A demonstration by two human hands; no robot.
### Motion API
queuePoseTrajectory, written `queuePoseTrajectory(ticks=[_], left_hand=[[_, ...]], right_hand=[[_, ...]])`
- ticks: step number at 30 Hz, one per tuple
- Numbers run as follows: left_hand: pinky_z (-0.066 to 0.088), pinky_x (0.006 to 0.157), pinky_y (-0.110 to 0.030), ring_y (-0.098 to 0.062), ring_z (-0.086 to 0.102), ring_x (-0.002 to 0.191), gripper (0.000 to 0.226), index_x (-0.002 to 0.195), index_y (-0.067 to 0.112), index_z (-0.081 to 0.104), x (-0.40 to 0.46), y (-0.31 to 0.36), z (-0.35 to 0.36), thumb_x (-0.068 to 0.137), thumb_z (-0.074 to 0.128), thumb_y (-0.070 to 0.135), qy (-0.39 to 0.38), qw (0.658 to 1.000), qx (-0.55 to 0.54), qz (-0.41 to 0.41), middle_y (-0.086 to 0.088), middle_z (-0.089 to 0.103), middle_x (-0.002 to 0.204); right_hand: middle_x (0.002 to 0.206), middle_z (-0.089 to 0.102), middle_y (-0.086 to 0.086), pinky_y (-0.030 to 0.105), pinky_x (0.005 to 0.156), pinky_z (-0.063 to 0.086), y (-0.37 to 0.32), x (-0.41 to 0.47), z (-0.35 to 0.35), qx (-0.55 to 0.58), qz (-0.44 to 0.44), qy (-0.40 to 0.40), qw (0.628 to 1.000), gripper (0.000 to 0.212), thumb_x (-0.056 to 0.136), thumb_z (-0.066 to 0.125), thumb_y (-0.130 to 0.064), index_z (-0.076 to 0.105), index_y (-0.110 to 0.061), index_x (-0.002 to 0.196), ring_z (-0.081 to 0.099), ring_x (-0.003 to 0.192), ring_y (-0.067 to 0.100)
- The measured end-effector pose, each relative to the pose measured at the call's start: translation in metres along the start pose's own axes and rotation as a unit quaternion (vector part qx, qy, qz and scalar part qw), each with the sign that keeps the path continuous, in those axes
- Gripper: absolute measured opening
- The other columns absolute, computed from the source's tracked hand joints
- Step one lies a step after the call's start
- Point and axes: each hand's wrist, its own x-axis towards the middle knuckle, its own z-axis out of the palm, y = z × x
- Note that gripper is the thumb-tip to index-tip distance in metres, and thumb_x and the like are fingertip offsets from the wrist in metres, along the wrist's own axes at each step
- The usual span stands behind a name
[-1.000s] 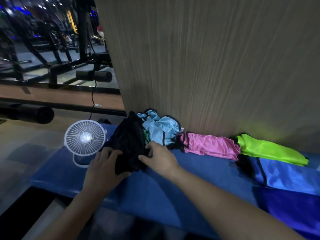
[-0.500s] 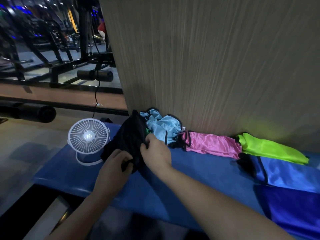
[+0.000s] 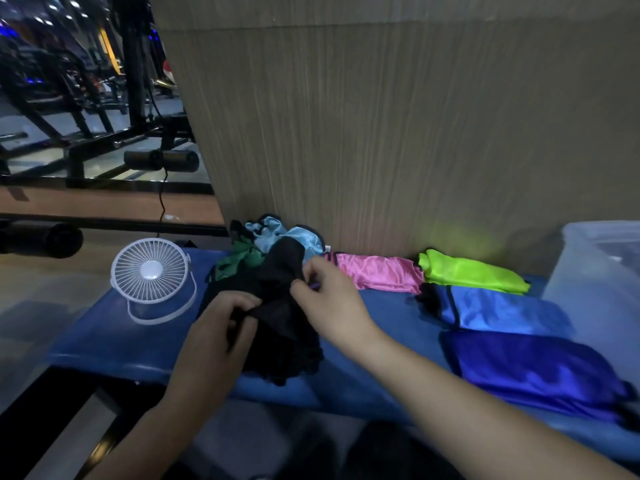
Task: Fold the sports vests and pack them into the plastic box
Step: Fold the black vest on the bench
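A crumpled black vest lies on the blue bench. My left hand grips its near edge, and my right hand pinches its upper fold. Behind it a green vest and a light blue vest are bunched against the wall. To the right lie folded pink, neon yellow-green, blue and dark blue vests. The translucent plastic box stands at the far right; its inside is hard to see.
A small white desk fan stands on the bench's left end, its cable running up behind. A wood-grain wall backs the bench. Black gym machines and a padded roller are at the left.
The black vest has been pulled toward me off the pile, uncovering the green vest. Both hands came nearer, and the view has swung right, bringing the plastic box into sight.
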Motion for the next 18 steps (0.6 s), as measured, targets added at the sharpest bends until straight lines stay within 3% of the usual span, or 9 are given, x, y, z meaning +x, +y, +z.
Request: queuePoseTrajectory(ticks=[3,5,7,9,11,13,14,18], left_hand=[[0.053,0.088,-0.032,-0.005,0.065,0.1,0.018,0.096,0.031,0.055,-0.006,0.028,0.01,0.095,0.061,0.014,-0.05,0.998,-0.018,-0.027,0.018,0.066,0.109],[0.053,0.092,-0.039,-0.008,0.064,0.107,0.013,0.106,0.03,0.056,-0.009,0.046,0.016,0.095,0.061,0.028,-0.09,0.995,-0.043,-0.012,0.015,0.065,0.113],[0.051,0.098,-0.045,-0.012,0.061,0.117,0.041,0.125,0.03,0.051,-0.016,0.069,0.023,0.088,0.064,0.044,-0.166,0.982,-0.094,-0.003,0.011,0.062,0.122],[0.046,0.106,-0.036,-0.008,0.053,0.129,0.079,0.139,0.036,0.038,-0.026,0.093,0.028,0.075,0.076,0.063,-0.241,0.957,-0.159,-0.004,0.017,0.056,0.134],[0.04,0.105,-0.017,0.003,0.045,0.134,0.096,0.14,0.053,0.029,-0.036,0.115,0.034,0.061,0.083,0.065,-0.269,0.941,-0.207,0.003,0.03,0.048,0.139],[0.037,0.102,-0.01,0.008,0.044,0.134,0.098,0.133,0.067,0.03,-0.041,0.132,0.039,0.057,0.09,0.055,-0.24,0.939,-0.246,0.005,0.033,0.048,0.139],[0.039,0.102,-0.011,0.005,0.046,0.133,0.094,0.133,0.065,0.035,-0.042,0.136,0.043,0.059,0.091,0.051,-0.212,0.941,-0.263,0.007,0.03,0.051,0.139],[0.046,0.092,-0.013,-0.012,0.06,0.122,0.056,0.125,0.031,0.054,-0.036,0.153,0.053,0.077,0.083,0.027,-0.112,0.94,-0.322,-0.03,0.012,0.069,0.115]], right_hand=[[0.061,0.039,-0.001,0.031,0.057,0.03,-0.001,-0.021,-0.032,0.074,0.073,0.014,0.994,0.027,0.086,0.06,-0.01,0.042,-0.021,0.069,0.036,0.06,0.011],[0.065,0.043,0.005,0.03,0.054,0.033,-0.009,-0.034,-0.056,0.145,0.121,0.027,0.982,0.02,0.089,0.059,-0.011,0.048,-0.019,0.073,0.041,0.06,0.016],[0.063,0.044,0.005,0.024,0.046,0.031,-0.019,-0.048,-0.08,0.21,0.155,0.03,0.965,0.023,0.092,0.058,-0.01,0.049,-0.019,0.072,0.042,0.054,0.015],[0.062,0.045,0.002,0.026,0.047,0.031,-0.032,-0.063,-0.1,0.269,0.167,0.031,0.948,0.025,0.093,0.059,-0.012,0.051,-0.021,0.07,0.041,0.052,0.013],[0.06,0.05,0.001,0.027,0.05,0.033,-0.045,-0.076,-0.116,0.332,0.175,0.031,0.926,0.024,0.094,0.06,-0.013,0.053,-0.021,0.071,0.045,0.053,0.014],[0.062,0.056,0.002,0.024,0.048,0.043,-0.058,-0.085,-0.13,0.394,0.17,0.024,0.903,0.017,0.095,0.058,-0.012,0.057,-0.017,0.079,0.053,0.055,0.015],[0.064,0.059,0.003,0.024,0.047,0.047,-0.064,-0.089,-0.136,0.415,0.162,0.019,0.895,0.011,0.096,0.058,-0.012,0.057,-0.015,0.086,0.056,0.056,0.015],[0.062,0.06,0.001,0.023,0.047,0.05,-0.074,-0.098,-0.15,0.408,0.137,0.017,0.903,0.011,0.099,0.057,-0.015,0.054,-0.014,0.088,0.058,0.053,0.008]])
